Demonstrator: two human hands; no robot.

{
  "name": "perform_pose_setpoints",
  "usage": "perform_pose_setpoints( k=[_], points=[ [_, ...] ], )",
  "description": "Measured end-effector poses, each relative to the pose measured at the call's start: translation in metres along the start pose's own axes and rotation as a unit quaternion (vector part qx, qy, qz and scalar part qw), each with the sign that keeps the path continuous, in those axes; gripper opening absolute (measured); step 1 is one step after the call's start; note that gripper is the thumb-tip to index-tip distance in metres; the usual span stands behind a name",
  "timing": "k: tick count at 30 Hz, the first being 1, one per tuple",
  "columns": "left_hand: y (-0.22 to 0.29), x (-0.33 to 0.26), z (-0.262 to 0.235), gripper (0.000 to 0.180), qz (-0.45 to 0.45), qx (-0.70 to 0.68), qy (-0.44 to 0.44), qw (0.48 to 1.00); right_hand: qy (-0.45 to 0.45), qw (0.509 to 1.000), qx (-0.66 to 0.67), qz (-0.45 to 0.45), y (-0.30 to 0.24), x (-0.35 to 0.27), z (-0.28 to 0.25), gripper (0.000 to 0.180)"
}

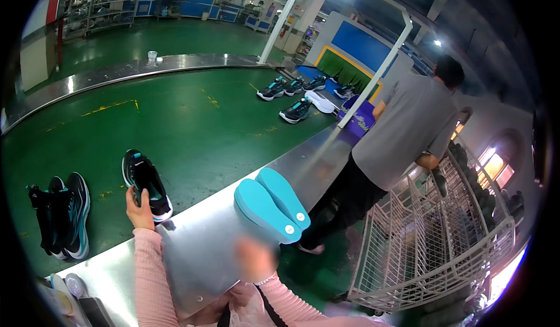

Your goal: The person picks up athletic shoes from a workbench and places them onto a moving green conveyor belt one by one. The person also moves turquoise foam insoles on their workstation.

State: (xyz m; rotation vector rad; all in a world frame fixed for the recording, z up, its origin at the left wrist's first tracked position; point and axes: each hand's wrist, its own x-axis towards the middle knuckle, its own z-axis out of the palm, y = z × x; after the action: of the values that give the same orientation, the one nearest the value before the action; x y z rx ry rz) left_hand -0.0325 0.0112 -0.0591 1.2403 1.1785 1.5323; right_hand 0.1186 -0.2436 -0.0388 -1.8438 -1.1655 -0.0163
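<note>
My left hand (139, 211) grips the side of a black sneaker (155, 175) with a white sole, its thumb and fingers at the collar. The sneaker stands upright near the edge of the green belt (192, 129), its opening facing up. My right hand (255, 260) is over the metal ledge (198, 251), smeared by motion, so its fingers cannot be made out. Just beyond it lie two piles of turquoise insoles (262, 207), side by side, each with a small white round mark at the heel.
A pair of black sneakers (74, 216) stands at the belt's left. Several more sneakers (296, 110) sit farther along, beside a purple bin (357, 117). A person in grey (402, 129) stands at the right by a wire rack cart (420, 239). A phone (95, 310) lies at lower left.
</note>
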Motion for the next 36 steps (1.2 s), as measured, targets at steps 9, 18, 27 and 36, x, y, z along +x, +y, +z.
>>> perform_pose_setpoints(
  k=[9,18,27,36],
  points=[
    [-0.004,0.007,-0.007,0.038,-0.009,-0.004,-0.016,1.000,0.004,0.988,0.113,0.105,-0.010,0.000,0.000,0.024],
    [-0.009,0.011,-0.008,0.041,-0.008,-0.014,-0.016,1.000,-0.018,0.990,0.110,0.083,-0.001,0.002,-0.001,0.022],
    [-0.010,0.018,-0.010,0.039,-0.003,-0.002,-0.016,1.000,-0.004,0.992,0.104,0.075,0.003,0.006,0.002,0.024],
    [-0.015,0.021,-0.013,0.046,-0.016,-0.031,0.011,0.999,-0.176,0.892,0.327,0.258,0.005,0.024,-0.021,0.030]
  ],
)
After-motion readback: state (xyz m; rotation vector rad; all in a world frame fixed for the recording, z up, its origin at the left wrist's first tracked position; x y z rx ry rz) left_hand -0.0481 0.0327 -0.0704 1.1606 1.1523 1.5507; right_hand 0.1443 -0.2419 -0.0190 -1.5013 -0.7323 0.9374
